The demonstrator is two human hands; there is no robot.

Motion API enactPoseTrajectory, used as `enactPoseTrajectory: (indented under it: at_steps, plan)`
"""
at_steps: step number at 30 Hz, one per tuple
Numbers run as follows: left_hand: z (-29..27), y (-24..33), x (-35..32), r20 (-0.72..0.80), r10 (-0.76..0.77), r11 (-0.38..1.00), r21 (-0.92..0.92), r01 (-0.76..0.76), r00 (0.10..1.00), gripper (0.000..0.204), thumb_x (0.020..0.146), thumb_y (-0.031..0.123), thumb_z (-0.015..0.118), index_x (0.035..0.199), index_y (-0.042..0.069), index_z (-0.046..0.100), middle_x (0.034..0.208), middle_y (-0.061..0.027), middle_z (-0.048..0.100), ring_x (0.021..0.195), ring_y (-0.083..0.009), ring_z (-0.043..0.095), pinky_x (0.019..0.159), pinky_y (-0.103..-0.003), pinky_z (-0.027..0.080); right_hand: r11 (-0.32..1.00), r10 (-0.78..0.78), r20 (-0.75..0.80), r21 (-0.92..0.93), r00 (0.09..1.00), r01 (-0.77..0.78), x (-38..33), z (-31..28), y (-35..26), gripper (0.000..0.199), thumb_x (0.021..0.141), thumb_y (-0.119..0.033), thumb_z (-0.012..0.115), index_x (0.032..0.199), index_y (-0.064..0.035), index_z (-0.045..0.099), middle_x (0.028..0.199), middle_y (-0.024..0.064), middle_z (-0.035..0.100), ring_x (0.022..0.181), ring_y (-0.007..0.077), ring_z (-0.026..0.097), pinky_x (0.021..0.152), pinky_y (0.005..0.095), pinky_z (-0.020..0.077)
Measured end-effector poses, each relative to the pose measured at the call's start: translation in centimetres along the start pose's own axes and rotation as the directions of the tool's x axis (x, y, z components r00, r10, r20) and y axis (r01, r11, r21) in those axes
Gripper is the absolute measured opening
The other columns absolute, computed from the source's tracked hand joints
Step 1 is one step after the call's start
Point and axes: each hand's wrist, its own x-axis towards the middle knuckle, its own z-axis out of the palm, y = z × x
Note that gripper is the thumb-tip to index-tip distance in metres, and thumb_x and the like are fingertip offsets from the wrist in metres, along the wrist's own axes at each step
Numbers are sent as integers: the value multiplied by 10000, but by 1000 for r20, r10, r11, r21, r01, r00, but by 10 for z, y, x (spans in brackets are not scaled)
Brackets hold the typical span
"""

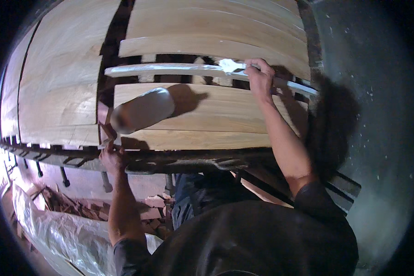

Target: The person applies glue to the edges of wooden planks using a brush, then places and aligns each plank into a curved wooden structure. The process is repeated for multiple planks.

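With its fingers closed, my right hand grips a small tool with a white, paste-covered head; its exact kind is hidden. The head touches a narrow wooden strip whose upper edge carries a wet white coat. At the near edge of the boards, my left hand is closed around something I cannot make out, beside a small brown wooden piece. Between the hands, a whitish bottle-shaped container with a blurred brownish end is over the nearer wooden board, casting a shadow.
Wide pale boards lie beyond the strip, and another panel lies on the left. A dark metal rack edge with bolts runs along the front. Below left are clear plastic sheeting and wood scraps. Grey floor lies right.
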Motion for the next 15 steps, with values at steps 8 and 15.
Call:
enactPoseTrajectory:
  at_steps: [8, 15]
  plan:
    - [-10, 5, -4, -119, 10, 998, -59, -17, 993, 320, 709, 193, 616, 997, 69, 681, 836, -137, 663, 876, -323, 597, 886, -431, 420, 997, -69, 147, 57, 987, 61, -15, 142, -86, 138, 781, -52, 615, 889, -17, 693, 813, 95, 678, 709, 179, 629, 661, 310, 486]
    - [-17, 3, -6, -8, -50, 993, -106, 49, 999, 424, 607, 265, 696, 989, 87, 652, 911, -82, 640, 938, -288, 572, 943, -410, 380, 995, -93, 248, 58, 964, 81, -15, 243, -127, 110, 782, -60, 622, 854, -37, 702, 778, 112, 695, 729, 214, 665, 679, 321, 502]
